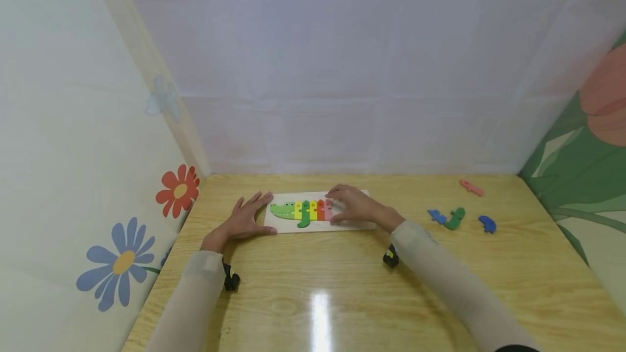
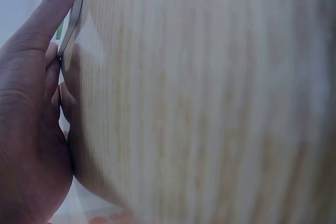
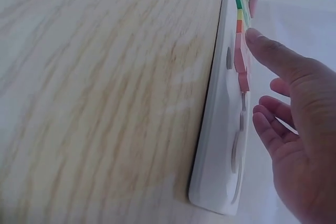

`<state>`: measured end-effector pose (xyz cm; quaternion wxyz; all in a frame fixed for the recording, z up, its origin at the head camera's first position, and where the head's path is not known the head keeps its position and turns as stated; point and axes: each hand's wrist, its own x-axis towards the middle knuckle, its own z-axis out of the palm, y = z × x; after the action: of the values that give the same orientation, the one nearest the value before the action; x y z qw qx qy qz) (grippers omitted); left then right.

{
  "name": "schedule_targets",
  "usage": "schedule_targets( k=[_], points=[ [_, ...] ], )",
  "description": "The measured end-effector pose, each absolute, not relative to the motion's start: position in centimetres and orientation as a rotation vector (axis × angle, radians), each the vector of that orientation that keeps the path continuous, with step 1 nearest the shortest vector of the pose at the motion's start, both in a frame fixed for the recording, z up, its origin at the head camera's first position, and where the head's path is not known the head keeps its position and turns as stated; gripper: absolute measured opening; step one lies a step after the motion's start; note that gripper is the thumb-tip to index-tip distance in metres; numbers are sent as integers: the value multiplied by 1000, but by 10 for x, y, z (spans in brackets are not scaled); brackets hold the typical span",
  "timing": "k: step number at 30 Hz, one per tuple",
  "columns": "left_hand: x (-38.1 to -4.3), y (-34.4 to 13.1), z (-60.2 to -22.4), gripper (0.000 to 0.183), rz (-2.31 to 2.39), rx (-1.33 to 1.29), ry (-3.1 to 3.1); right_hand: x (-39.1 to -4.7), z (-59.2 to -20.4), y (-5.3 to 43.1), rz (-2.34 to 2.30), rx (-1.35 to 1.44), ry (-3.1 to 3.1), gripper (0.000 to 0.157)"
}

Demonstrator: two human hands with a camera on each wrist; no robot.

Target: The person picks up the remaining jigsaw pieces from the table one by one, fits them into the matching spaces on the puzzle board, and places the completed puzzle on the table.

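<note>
A white puzzle board lies on the table, with a crocodile of coloured pieces in it: a green head, then yellow, green, yellow, red and pink segments. My left hand spans the board's left end, thumb at the near corner and straight fingers at the far corner. Over the pink piece is my right hand; in the right wrist view its thumb tip is right at that piece and the other fingers are loosely bent. Bare recesses show beyond the pink piece, and my right hand partly hides them in the head view.
Right of the board, loose pieces lie on the wooden table: a blue one with points, a green one, a curved blue one and a pink one farther back. Cloth-covered walls stand at the back and sides.
</note>
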<state>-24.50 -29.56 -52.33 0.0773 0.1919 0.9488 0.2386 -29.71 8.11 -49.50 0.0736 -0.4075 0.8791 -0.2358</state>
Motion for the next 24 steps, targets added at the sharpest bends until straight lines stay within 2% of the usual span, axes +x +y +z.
schedule_targets(
  k=[7,24],
  points=[
    [-245,-295,-522,110,713,565,2838,-293,-490,95,-710,-1253,2654,79],
    [-244,-295,-521,110,719,572,2837,-281,-472,132,-709,-1254,2690,74]
  ],
)
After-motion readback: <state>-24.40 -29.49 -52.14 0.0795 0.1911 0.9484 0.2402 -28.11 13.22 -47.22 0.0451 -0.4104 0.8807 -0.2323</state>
